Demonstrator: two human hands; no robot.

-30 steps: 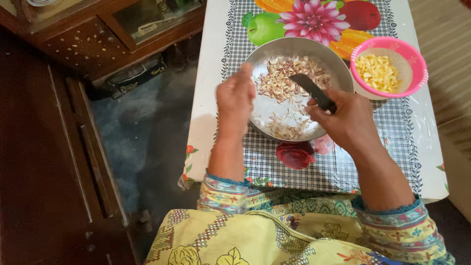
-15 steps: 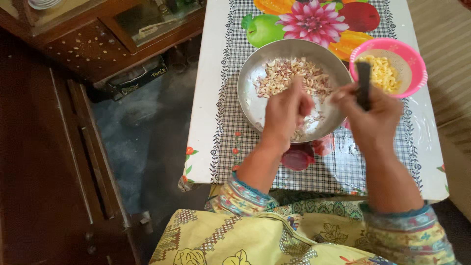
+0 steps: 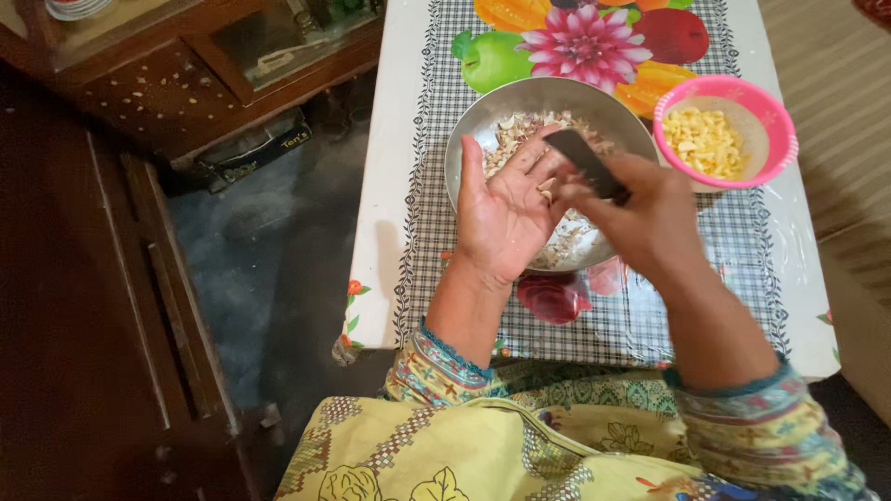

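My left hand (image 3: 502, 215) is held palm up over the near side of a round steel bowl (image 3: 483, 116), fingers spread, with a small pale clove-like piece resting near the fingers. My right hand (image 3: 645, 218) grips a dark knife (image 3: 583, 162) whose blade points up and left over the left palm. The bowl holds a heap of pale and purplish peels and cloves (image 3: 520, 130), partly hidden by both hands. To the right stands a pink plastic bowl (image 3: 775, 125) with yellowish peeled pieces (image 3: 705, 141).
The bowls stand on a small table under a checked plastic cloth (image 3: 427, 213) printed with fruit and flowers. Left of it are a dark floor (image 3: 260, 250) and a wooden cabinet (image 3: 167, 83). My yellow patterned clothing (image 3: 464, 445) fills the bottom.
My left hand turned from a closed pinch over the bowl to an open palm facing up. My right hand swung the knife from above the pink bowl back left over the left palm.
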